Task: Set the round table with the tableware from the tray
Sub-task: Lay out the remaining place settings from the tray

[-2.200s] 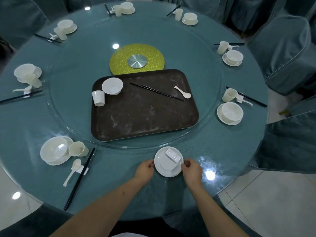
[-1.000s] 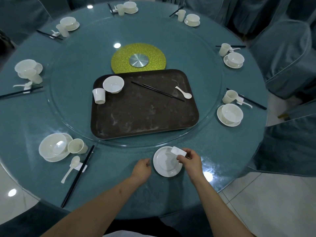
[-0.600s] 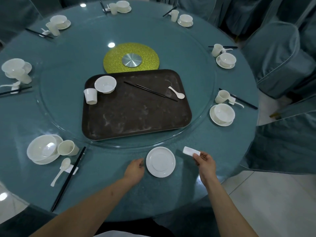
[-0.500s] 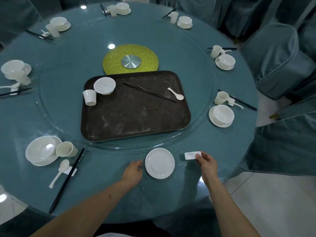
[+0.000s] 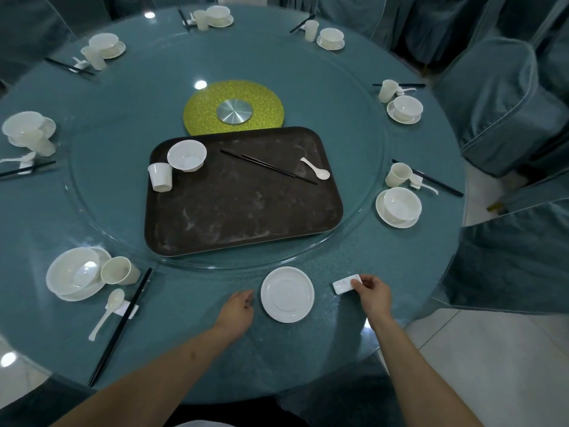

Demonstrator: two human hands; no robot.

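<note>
A white saucer lies on the teal round table near its front edge. Just right of it, my right hand pinches a small white chopstick rest that sits on the table. My left hand rests on the table left of the saucer, fingers loosely curled and holding nothing. The dark brown tray on the glass turntable still carries a white bowl, a white cup, black chopsticks and a white spoon.
Several finished place settings ring the table: bowl, cup, spoon and chopsticks at front left, another at right. A gold disc marks the turntable's centre. Covered chairs stand close on the right.
My right hand lifted the chopstick rest off the saucer and carried it right, down onto the table beside the saucer. My left hand let go of the saucer's rim.
</note>
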